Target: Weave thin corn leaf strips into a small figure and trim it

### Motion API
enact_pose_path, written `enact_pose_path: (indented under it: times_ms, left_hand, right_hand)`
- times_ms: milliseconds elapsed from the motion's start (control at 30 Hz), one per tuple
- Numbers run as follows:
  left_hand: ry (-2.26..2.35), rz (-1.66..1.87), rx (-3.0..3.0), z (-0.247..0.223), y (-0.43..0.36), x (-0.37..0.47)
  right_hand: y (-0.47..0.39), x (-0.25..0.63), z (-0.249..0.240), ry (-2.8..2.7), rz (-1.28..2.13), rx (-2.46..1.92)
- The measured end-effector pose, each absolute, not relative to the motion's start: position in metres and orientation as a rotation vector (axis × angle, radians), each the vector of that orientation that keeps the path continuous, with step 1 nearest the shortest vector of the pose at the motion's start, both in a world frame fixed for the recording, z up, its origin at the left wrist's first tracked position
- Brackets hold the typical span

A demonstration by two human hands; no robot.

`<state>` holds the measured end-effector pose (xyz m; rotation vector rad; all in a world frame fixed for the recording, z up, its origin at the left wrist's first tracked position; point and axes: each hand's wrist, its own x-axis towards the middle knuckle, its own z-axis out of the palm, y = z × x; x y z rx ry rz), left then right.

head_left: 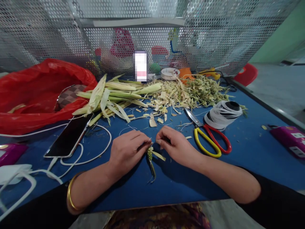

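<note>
My left hand (130, 148) pinches the top of a small green woven piece (150, 154) between thumb and fingers. Thin strands dangle from the lower end of this piece, and a pale flat strip (159, 156) sticks out to its right. Just to the right, my right hand (175, 144) is closed in a pinch, close to the left fingertips. A fine white thread seems to run by the fingers, but what the right hand pinches is too small to make out. Scissors (202, 133) with one yellow and one red handle lie half open beyond my right forearm.
Husk-like leaves (119, 92) and a heap of dried plant bits (188, 92) lie at the back. A spool of white strip (222, 115) stands right of the scissors. To the left are a phone (69, 136) with white cables and a red plastic bag (43, 86).
</note>
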<state>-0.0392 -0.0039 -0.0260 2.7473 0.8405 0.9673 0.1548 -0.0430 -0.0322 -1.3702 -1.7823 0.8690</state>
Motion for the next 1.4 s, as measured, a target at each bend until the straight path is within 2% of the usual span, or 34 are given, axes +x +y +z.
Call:
enact_pose_path:
  times_ms: [267,667,1200,1400]
  left_hand:
    - [0.826,0.973,2.765,-0.024,-0.005,-0.039]
    - [0.822,0.963,2.756,-0.024,-0.005,-0.04]
    - [0.82,0.96,2.765,-0.021,-0.008,-0.042]
    - [0.808,0.945,2.762,-0.022,-0.008,-0.043]
  right_hand:
    - [-0.042,0.152,-0.031,-1.886,0.834,-1.267]
    - [-0.042,0.156,-0.026,-1.682,0.875,-1.362]
    - [-0.042,0.159,-0.023,-1.85,0.87,-1.346]
    - [-0.045,0.157,-0.02,-1.725,1.013,-1.345]
